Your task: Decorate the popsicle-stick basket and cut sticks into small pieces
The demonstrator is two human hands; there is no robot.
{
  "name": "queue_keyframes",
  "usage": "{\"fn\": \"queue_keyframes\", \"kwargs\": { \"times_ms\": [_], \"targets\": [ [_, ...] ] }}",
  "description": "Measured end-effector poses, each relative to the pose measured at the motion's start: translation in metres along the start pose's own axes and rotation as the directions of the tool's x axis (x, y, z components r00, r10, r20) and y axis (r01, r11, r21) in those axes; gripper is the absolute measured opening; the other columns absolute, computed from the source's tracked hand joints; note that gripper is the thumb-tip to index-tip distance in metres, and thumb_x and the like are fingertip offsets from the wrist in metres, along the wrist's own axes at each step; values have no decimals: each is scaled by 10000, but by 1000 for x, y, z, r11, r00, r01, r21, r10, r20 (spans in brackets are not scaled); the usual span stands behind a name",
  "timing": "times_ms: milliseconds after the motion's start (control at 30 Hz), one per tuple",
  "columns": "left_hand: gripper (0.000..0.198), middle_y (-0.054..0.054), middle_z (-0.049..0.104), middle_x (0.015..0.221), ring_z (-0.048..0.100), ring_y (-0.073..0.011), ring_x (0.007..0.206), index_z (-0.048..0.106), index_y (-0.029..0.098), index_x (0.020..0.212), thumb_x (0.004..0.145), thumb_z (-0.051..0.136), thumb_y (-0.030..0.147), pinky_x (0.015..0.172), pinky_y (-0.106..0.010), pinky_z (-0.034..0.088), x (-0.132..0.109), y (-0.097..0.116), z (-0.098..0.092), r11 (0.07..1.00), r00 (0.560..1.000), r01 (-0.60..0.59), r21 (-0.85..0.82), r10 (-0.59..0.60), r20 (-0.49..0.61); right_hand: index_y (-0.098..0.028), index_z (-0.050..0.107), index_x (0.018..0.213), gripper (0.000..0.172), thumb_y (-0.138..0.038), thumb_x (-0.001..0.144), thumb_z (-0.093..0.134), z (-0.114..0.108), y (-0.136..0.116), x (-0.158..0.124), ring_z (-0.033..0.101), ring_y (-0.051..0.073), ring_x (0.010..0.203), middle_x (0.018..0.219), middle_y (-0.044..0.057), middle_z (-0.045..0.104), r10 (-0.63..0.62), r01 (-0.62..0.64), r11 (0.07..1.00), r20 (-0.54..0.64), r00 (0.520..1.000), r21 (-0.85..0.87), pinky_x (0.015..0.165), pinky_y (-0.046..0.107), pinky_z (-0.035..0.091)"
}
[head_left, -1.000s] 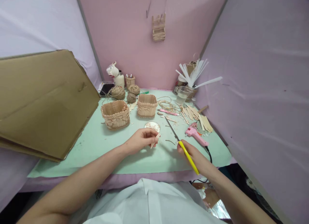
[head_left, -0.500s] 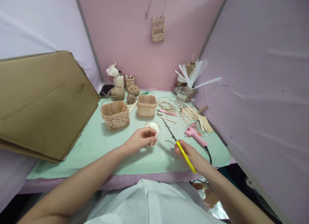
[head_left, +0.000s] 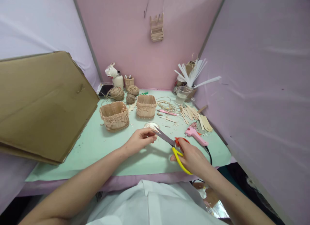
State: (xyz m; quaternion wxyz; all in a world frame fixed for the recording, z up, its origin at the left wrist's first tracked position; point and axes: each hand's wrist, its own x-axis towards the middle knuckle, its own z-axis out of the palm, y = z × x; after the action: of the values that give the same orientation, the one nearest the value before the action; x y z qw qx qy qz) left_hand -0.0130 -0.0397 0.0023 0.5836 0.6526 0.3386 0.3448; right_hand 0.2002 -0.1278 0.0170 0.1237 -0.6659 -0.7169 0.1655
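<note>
My left hand (head_left: 142,140) is closed in a pinch above the middle of the table; the small, pale piece of wooden stick in its fingertips is mostly hidden now. In my right hand (head_left: 193,155) are scissors (head_left: 167,138) with one red and one yellow handle. Their blades are slightly apart and point left, the tips right by my left fingertips. Just behind the fingertips lies a round white dish or lid (head_left: 151,125), partly covered by hand and blades. Two small woven-looking wooden baskets, one on the left (head_left: 114,117) and one in the middle (head_left: 146,107), stand beyond.
A pink glue gun (head_left: 196,136) with a black cord lies at right, near scattered wooden sticks (head_left: 191,113). Twine balls (head_left: 116,93), a pink cutter (head_left: 168,112) and a plastic cup (head_left: 182,95) sit farther back. A big cardboard sheet (head_left: 46,105) leans over the left side.
My right hand has turned the scissors and brought their blades left to my left fingertips; the red handle now shows. The left hand has barely moved.
</note>
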Motion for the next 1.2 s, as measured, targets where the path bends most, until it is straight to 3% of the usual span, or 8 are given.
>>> {"fn": "queue_keyframes", "kwargs": {
  "times_ms": [233, 467, 667, 1200],
  "targets": [
    [223, -25, 593, 755, 507, -110, 655, 644, 132, 883, 708, 608, 265, 595, -223, 390, -2, 2, 1, 1000, 1000, 3, -12, -3, 12, -236, 432, 929, 293, -465, 776, 530, 1, -1, -2, 557, 166, 651, 871, 8, 610, -8, 4, 994, -35, 999, -110, 508, 238, 244],
    [217, -39, 621, 776, 534, -137, 715, 661, 130, 866, 710, 601, 267, 651, -244, 417, -3, 9, 1, 999, 999, -13, 34, 12, 45, -233, 441, 926, 310, -478, 768, 547, -2, -3, -2, 554, 164, 624, 808, 1, 607, 3, -5, 995, -18, 1000, -101, 499, 238, 228],
    [213, -48, 633, 850, 549, -142, 737, 663, 144, 878, 712, 608, 266, 652, -239, 422, -3, 8, 1, 1000, 999, -12, 25, 11, 43, -228, 440, 924, 287, -455, 777, 537, -4, -4, -2, 571, 185, 665, 876, 28, 617, 5, -5, 997, 5, 1000, -72, 509, 244, 226],
    [167, -52, 639, 883, 554, -154, 786, 663, 141, 846, 731, 599, 243, 683, -241, 423, -3, 5, 1, 999, 997, -39, 30, 37, 67, -229, 411, 887, 230, -406, 795, 524, -2, -4, -4, 571, 177, 634, 772, 4, 607, 2, 1, 996, 34, 999, -93, 488, 239, 207]
  ]
}}
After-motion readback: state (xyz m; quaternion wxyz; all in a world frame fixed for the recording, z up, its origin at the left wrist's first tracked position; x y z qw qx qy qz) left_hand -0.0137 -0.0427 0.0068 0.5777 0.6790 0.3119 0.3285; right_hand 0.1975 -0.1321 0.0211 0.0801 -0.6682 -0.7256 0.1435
